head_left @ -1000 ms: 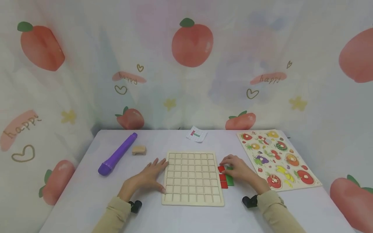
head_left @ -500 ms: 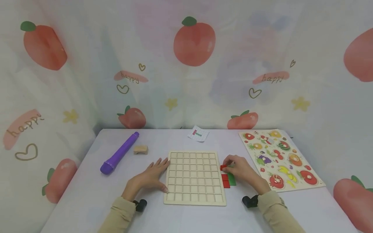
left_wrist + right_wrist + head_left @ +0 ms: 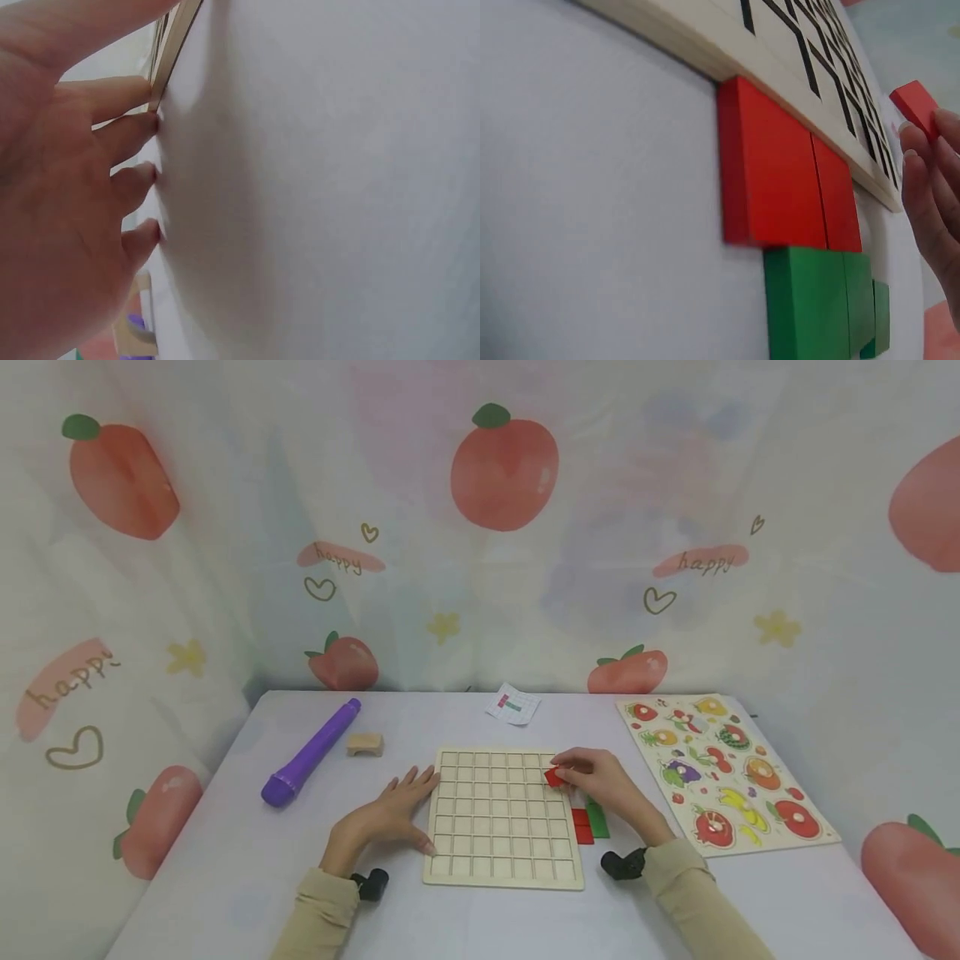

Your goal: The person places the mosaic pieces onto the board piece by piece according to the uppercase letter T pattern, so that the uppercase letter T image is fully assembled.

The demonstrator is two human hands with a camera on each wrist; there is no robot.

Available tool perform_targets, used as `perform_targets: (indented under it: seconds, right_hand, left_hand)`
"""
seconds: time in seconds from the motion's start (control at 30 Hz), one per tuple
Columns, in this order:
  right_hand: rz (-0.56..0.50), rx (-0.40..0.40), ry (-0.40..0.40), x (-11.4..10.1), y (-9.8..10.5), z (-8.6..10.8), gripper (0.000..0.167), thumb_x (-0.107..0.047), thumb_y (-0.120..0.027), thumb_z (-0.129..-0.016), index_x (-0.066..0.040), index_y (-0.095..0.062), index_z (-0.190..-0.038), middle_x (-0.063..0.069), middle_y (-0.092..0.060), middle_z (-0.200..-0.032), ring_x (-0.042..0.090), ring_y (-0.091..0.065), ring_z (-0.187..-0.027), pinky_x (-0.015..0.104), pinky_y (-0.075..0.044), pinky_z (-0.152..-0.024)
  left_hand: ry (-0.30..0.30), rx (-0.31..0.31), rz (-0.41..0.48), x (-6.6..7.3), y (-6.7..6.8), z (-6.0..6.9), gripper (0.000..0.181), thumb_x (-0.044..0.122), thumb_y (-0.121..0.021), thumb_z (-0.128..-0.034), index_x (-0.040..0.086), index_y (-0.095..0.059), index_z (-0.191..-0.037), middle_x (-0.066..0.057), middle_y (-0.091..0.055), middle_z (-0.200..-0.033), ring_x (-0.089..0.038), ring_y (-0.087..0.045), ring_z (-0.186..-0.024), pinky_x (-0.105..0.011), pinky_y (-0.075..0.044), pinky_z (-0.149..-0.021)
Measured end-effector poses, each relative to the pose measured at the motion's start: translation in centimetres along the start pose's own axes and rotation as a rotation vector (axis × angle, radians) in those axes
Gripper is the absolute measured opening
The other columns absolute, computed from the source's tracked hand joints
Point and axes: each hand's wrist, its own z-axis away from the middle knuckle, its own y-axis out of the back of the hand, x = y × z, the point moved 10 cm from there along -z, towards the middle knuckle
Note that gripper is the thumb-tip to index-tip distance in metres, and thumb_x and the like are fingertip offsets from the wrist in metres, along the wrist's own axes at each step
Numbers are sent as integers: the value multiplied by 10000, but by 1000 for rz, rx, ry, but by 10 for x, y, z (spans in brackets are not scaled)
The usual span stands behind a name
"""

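Observation:
A wooden grid board [image 3: 501, 818] lies flat in the middle of the table. The left hand [image 3: 386, 817] rests spread at its left edge, thumb and fingertips touching the side; in the left wrist view the hand [image 3: 67, 180] has its fingers apart along the board's edge. The right hand [image 3: 606, 785] pinches a small red block [image 3: 554, 777] over the board's upper right part. In the right wrist view that red block [image 3: 915, 105] is held up between fingertips. Two red blocks [image 3: 780, 172] lie against the board's right edge, beside several green blocks [image 3: 810, 300].
A purple microphone [image 3: 311, 754] and a small wooden block [image 3: 365, 744] lie to the left. A patterned paper [image 3: 513, 704] is behind the board. A fruit puzzle board [image 3: 726, 772] lies at the right. Patterned cloth hangs behind the table.
The right hand has picked up the farthest red block from beside the board and moved it up and left, over the board. The left hand has stayed at the board's left edge.

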Motion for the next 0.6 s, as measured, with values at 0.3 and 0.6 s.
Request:
perform_targets:
  seconds: [0.3, 0.6]
  right_hand:
    - [-109, -55, -12, -7, -22, -15, 255, -72, -686, -976, 29, -704, -1209, 174, -748, -1100, 224, -730, -870, 293, -633, -823]
    - [-52, -94, -9, -16, -38, -24, 299, -81, -713, -951, -27, -714, -1245, 105, -749, -1078, 194, -715, -939, 362, -591, -908]
  left_hand:
    - [-3, 7, 43, -2, -1, -1, 1201, 264, -962, -661, 52, -275, -1624, -123, -159, -1725, -347, -25, -1610, -546, 2, -1310]
    - [12, 16, 106, -4, -2, 0, 1201, 249, -965, -661, 76, -276, -1630, -93, -152, -1731, -337, -11, -1611, -536, 21, -1311]
